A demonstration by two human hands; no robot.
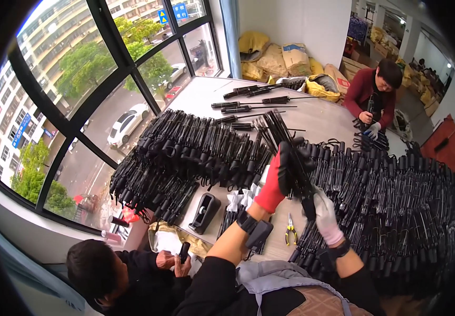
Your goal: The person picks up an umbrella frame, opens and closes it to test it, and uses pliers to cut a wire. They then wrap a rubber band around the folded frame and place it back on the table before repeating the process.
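Observation:
My left hand (281, 181), in a red glove with a black palm, is wrapped round a black folding-umbrella frame (273, 128). Its thin ribs point up and away to the left, above the table. Lower on the same frame, my right hand (325, 215) in a white and pinkish glove closes round the black handle end. A dense pile of umbrella frames (390, 205) lies right of my right hand. Another stacked pile (201, 147) is left of my left hand. Pliers (290, 231) with yellow-and-black handles lie on the table between my forearms.
A black tape dispenser (205, 213) stands left of my left forearm. Several loose frames (243, 108) lie at the table's far side. One person (375, 100) works at the far right; another (132, 274) at lower left holds a small black object. Filled sacks (275, 58) are heaped behind.

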